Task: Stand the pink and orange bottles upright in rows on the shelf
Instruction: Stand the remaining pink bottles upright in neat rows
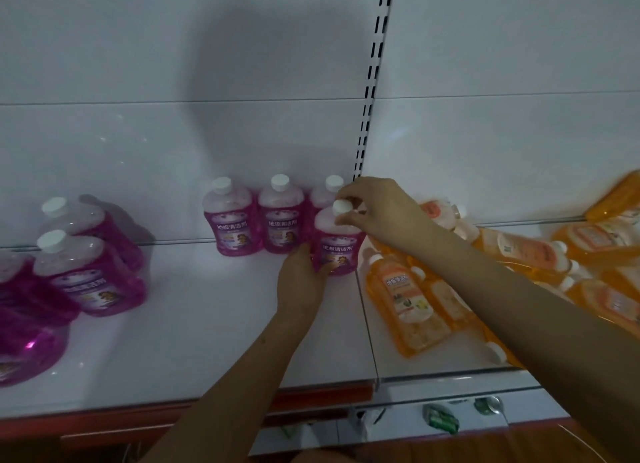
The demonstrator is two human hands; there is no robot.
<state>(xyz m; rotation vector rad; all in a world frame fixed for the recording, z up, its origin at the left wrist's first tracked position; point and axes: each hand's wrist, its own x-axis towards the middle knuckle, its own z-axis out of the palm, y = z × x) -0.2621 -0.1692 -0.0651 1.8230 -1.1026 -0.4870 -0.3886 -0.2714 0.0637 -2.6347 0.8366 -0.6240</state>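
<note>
A pink bottle (337, 244) with a white cap stands upright on the white shelf (207, 324), in front of a back row of three upright pink bottles (230, 220). My left hand (301, 282) grips its lower left side. My right hand (377, 209) pinches its cap from above. More pink bottles (86, 272) stand or lie at the left. Several orange bottles (405, 303) lie flat in a heap on the right shelf section.
A slotted upright post (372, 81) divides the white back panel into two shelf bays. A red price strip (138, 417) runs along the shelf's front edge. Green-packaged items (441, 421) show on a lower level.
</note>
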